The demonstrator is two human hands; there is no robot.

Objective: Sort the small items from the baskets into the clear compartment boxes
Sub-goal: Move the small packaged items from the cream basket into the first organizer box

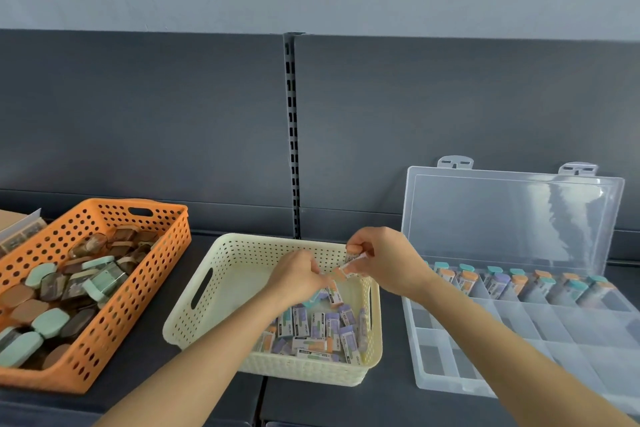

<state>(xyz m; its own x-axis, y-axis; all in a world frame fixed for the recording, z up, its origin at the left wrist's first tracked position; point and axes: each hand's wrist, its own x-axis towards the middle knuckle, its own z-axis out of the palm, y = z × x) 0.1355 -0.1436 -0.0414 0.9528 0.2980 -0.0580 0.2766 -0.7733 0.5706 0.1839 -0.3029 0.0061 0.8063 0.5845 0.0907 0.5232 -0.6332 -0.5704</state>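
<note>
Above the cream basket [263,243], both hands meet. The right hand [384,260] pinches an orange-capped tube [354,251] by its top. The left hand [298,279], fingers curled, appears to pinch a second orange-ended tube [341,272] just below it, though exactly how is hard to tell. The remaining tubes [318,329] lie heaped in the basket's near right corner. The clear compartment box [450,381] sits open just to the right on the bench [138,364], its back row already holding tubes and the nearer cells looking bare.

The likely slip is in the hand-off: with two small tubes held by fingertips so close together, one could twist free and fall back into the pile. On the way across, a tube could clip the box wall or land in a cell with the wrong cap colour. The orange basket [114,333] is untouched.
</note>
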